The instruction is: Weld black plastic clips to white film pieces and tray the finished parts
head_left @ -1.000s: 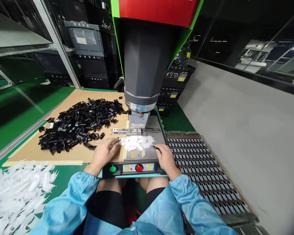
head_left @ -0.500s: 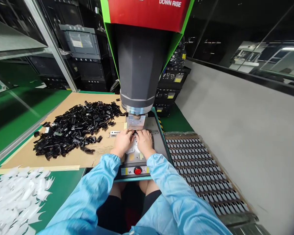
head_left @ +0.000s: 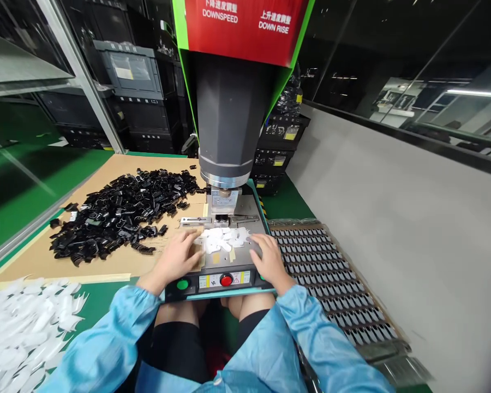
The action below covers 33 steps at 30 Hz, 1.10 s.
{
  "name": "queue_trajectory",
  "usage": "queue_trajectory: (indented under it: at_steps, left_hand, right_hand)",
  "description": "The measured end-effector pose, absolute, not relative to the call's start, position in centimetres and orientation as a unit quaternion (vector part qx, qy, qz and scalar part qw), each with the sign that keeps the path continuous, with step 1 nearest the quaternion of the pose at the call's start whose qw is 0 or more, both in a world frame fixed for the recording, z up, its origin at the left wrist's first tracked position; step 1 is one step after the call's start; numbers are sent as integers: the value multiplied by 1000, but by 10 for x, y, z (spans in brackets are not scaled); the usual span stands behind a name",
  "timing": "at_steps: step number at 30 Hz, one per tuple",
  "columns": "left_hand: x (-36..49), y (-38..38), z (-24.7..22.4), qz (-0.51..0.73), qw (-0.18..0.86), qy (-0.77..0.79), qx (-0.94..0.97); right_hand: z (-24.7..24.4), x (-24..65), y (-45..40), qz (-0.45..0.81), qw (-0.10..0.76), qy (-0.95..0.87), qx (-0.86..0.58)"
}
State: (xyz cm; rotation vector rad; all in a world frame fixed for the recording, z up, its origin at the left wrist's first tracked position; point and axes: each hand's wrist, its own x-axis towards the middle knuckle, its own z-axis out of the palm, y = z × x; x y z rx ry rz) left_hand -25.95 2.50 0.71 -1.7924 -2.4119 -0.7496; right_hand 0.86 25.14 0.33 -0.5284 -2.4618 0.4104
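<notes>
My left hand (head_left: 179,255) is open, fingers apart, at the left side of the machine base (head_left: 251,205), with nothing held. My right hand (head_left: 269,257) is open too, at the base's right side. Between the hands lies a small pile of white plastic pieces (head_left: 222,238). Behind the pile, a metal fixture (head_left: 204,221) holds a small black part (head_left: 221,218) under the press head (head_left: 224,201). On the front panel are a red button (head_left: 226,280) and a green button (head_left: 182,284); the right hand partly covers another green one.
A heap of black plastic parts (head_left: 126,210) covers the cardboard (head_left: 123,267) on the left. More white pieces (head_left: 28,327) lie at the lower left. On the right stands a tray with rows of parts (head_left: 331,278). Dark crates (head_left: 147,117) are stacked behind.
Both hands have drawn back from the fixture and spread apart, left hand to the left, right hand to the right. The fixture, the black part and the white pile are uncovered.
</notes>
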Motion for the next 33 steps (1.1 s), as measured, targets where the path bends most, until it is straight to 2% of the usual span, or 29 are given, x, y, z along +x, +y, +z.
queue_trajectory:
  at_steps: [6, 14, 22, 28, 33]
  left_hand:
    - [-247, -45, -27, -123, -7, -788, -604]
    - [-243, -39, -21, -113, -12, -803, -585]
    - [-252, 3, -29, -290, -9, -798, -527]
    - [-260, 17, -39, -310, -2, -807, -503]
    - [-262, 14, -44, -302, 5, -803, -514]
  right_hand:
    - [-32, 96, 248, 145, 208, -944, -210]
    - [-40, 90, 246, 120, 234, -937, -228]
    - [-15, 13, 253, 157, 309, -906, -241]
    - [-4, -64, 273, 140, 244, -923, -263]
    - [-9, -83, 282, 132, 194, -942, -238]
